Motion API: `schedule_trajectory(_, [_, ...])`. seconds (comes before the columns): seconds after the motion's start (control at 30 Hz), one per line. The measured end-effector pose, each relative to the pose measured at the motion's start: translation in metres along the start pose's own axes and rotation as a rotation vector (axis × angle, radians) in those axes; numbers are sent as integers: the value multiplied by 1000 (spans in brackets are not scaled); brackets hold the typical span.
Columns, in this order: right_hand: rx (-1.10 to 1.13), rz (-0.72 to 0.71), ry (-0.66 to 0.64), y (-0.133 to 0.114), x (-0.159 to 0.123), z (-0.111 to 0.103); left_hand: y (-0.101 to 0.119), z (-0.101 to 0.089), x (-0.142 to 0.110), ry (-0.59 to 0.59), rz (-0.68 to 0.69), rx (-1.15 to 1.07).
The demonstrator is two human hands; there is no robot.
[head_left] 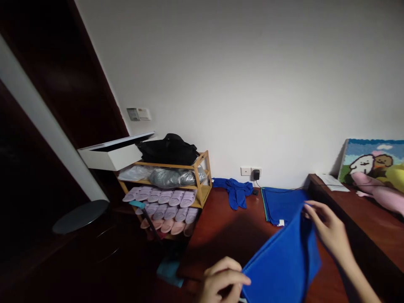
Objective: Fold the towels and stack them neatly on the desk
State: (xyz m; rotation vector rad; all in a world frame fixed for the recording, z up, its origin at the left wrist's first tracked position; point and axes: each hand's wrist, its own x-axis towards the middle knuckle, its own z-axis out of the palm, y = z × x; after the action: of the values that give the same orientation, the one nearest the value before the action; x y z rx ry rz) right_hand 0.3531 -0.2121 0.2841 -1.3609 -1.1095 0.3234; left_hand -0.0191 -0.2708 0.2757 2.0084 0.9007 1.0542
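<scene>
A blue cloth (277, 261) hangs stretched between my two hands above the dark red table (217, 235). My left hand (222, 280) pinches its lower left corner at the bottom of the view. At the upper right corner, the fingers of my right hand (328, 227) are closed on the fabric. The cloth's lower part runs out of the frame. Behind it on the table lies a flat stack of blue cloths (280, 204) with a small white tag. Further left, a knotted blue cloth (236, 191) rests by the wall.
A wooden shoe rack (202, 181) with several slippers stands left of the table, a black bag (168, 149) and white box (110, 155) on top. A round stool (80, 216) is further left. A charger (256, 174) is plugged in. At right lies a pink plush toy (378, 193).
</scene>
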Motion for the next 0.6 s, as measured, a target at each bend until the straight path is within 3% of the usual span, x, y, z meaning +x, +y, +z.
schedule_trajectory(0.07, [-43,-59,-130,7,20,54,-26,-2,-1,138,-31,-25])
schedule_trajectory(0.17, [-170,-190,-393,17,22,154,-93,-2,-10,336,-218,-72])
schedule_trajectory(0.23, [-165,-242,-545,26,-4,212,-148,3,-22,433,-405,-92])
schedule_trajectory(0.3, [-169,-277,-676,40,-47,249,-199,9,-37,501,-597,-69])
schedule_trajectory(0.4, [-228,-262,-754,77,-116,256,-248,14,-57,536,-742,-1])
schedule_trajectory(0.5, [-422,-182,-681,133,-165,220,-265,12,-66,550,-765,-18])
schedule_trajectory(0.6, [-617,-168,-620,184,-194,177,-268,8,-67,554,-772,-48])
